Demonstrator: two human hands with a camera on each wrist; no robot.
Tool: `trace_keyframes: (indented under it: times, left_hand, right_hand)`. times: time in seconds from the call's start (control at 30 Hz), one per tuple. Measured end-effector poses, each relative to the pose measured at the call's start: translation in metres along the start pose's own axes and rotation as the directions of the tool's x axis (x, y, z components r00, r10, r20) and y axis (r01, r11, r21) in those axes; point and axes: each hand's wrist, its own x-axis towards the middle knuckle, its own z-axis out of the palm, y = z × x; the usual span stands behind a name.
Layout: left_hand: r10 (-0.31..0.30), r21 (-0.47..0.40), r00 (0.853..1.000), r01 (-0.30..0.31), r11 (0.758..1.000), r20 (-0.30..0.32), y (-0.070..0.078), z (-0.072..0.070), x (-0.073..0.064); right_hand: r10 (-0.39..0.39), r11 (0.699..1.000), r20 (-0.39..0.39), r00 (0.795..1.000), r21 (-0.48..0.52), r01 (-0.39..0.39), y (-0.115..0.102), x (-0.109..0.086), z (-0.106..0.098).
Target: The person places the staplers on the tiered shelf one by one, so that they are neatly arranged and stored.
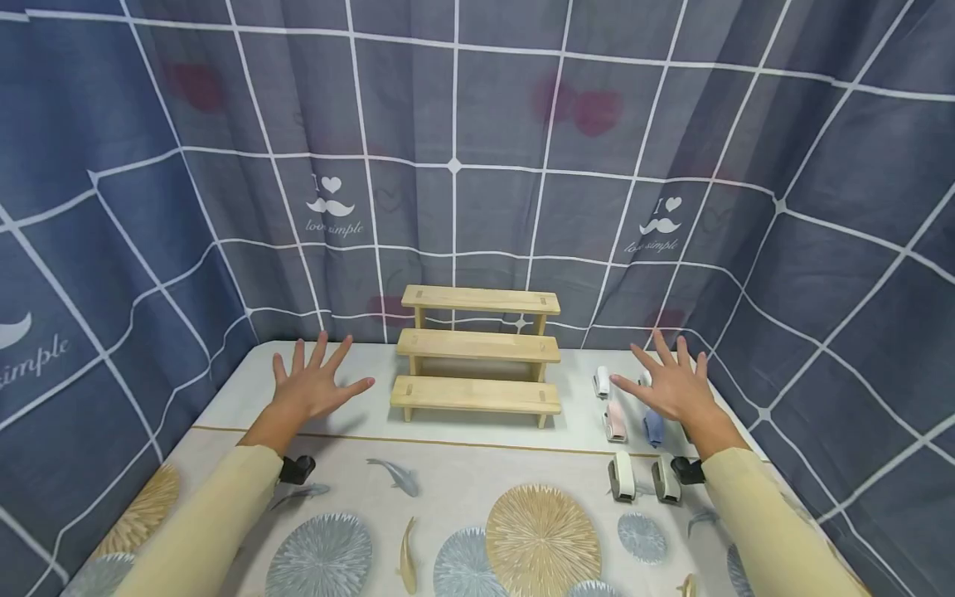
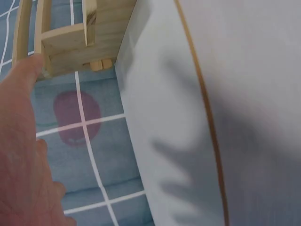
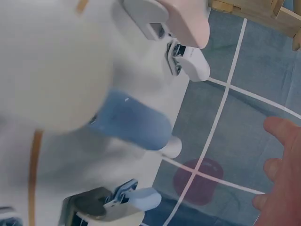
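Observation:
My left hand [image 1: 312, 388] hovers over the table's left side with its fingers spread, holding nothing. Its thumb points toward a three-step wooden rack [image 1: 477, 344], which stands at the back middle. On the other side my right hand [image 1: 677, 388] is also spread and empty, above a group of small stapler-like tools. Among these are a white one [image 1: 602, 381], a pink one [image 1: 615, 421] and a blue one [image 1: 653, 428]. In the right wrist view the blue tool [image 3: 134, 120] lies between the pink tool [image 3: 188, 21] and a cream one with a dark base [image 3: 117, 214].
Two cream tools, a left one [image 1: 622, 477] and a right one [image 1: 666, 478], stand nearer the front. A patterned cloth [image 1: 448, 473] covers the front of the white table [image 1: 358, 414]. A blue checked curtain [image 1: 492, 207] encloses the back and sides.

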Motion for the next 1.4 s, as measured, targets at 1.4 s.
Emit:
trace_keyframes:
  times: [1.4]
  left_hand:
    - [-0.061, -0.758, 0.998, 0.052, 0.651, 0.016, 0.048, 0.061, 0.011]
  right_hand:
    - [0.089, 0.776, -0.172, 0.981, 0.629, 0.041, 0.095, -0.127, 0.043]
